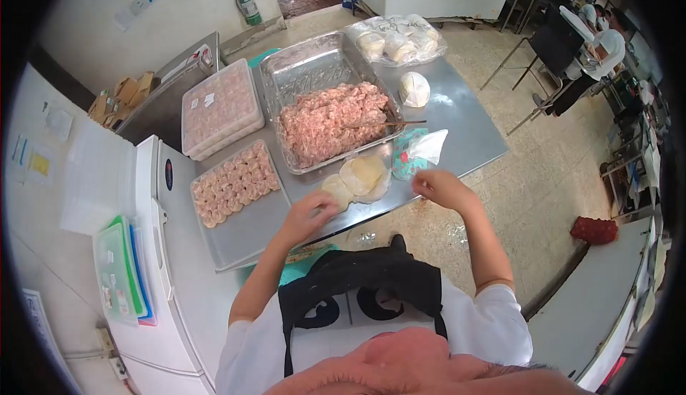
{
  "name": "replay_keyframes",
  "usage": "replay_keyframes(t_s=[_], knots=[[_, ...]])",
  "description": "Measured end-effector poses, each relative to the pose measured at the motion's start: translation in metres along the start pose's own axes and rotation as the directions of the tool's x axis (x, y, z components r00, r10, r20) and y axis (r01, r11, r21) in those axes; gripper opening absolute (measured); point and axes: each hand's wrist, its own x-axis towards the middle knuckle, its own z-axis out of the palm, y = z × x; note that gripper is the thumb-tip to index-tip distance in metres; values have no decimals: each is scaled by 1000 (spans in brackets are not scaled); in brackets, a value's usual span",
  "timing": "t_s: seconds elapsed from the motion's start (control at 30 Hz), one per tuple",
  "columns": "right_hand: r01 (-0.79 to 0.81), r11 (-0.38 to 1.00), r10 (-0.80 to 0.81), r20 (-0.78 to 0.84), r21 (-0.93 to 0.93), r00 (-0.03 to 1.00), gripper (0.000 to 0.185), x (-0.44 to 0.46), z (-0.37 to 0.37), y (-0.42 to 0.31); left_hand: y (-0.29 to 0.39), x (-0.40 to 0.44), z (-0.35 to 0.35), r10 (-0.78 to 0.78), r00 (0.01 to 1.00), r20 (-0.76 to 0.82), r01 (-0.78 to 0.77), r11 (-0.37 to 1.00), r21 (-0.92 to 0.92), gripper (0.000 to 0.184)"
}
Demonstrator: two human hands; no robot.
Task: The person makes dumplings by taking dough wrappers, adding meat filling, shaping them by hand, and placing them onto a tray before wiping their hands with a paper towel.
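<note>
My left hand is at the near table edge, fingers curved and a gap showing by the thumb, beside a spread of round dough wrappers. My right hand hovers over the front edge with curled fingers; whatever they may hold is hidden. Just beyond it, a white tissue lies on a teal patterned cloth or packet. A deep metal pan contains a mound of pink minced meat, with a thin stick lying across it. Left of the pan, small filled dumplings stand in rows on a metal tray.
A lidded plastic box of dumplings sits behind the tray. Bagged wrappers and a wrapped white bundle occupy the table's far right. A white refrigerator borders the left. Another person works at the far right.
</note>
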Motion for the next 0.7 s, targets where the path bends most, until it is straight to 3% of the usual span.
replay_keyframes(t_s=[0.07, 0.13, 0.2, 0.33, 0.37, 0.43, 0.5, 0.57, 0.63, 0.7], knots=[[51, 993, -34, -151, 110, 988, 24, -1, -14, -14, -10, 38, 40, 114, 993, 3, -114, 990, 79, 24], [101, 994, -106, -108, -49, 988, 23, 17, -5, -4, -21, 76, 68, 255, 967, -21, -243, 940, 240, 28], [217, 964, -216, 21, -154, 976, 25, 33, 14, 4, -40, 103, 90, 308, 951, -24, -285, 905, 317, 32], [280, 956, -254, 236, -84, 938, 24, 33, 23, 10, -41, 123, 113, 313, 948, -53, -211, 745, 632, 33], [289, 956, -263, 273, -60, 926, 24, 31, 18, 14, -50, 131, 115, 332, 940, -79, -210, 746, 632, 29], [299, 952, -271, 263, -72, 926, 25, 31, 10, 33, -52, 137, 113, 124, 987, -104, -53, 858, 511, 21], [290, 953, -260, 263, -84, 929, 25, 28, -4, 50, -39, 136, 110, 78, 975, -206, 17, 906, 423, 19], [299, 953, -275, 262, -52, 925, 26, 26, -21, 61, -45, 134, 105, 120, 959, -257, 2, 903, 429, 20], [347, 938, -339, 267, 18, 902, 28, 31, -28, 76, -18, 127, 104, 149, 915, -376, -26, 950, 312, 20], [367, 927, -373, 258, 71, 891, 28, 37, -26, 86, -15, 115, 102, 143, 842, -520, 57, 935, 350, 18]])
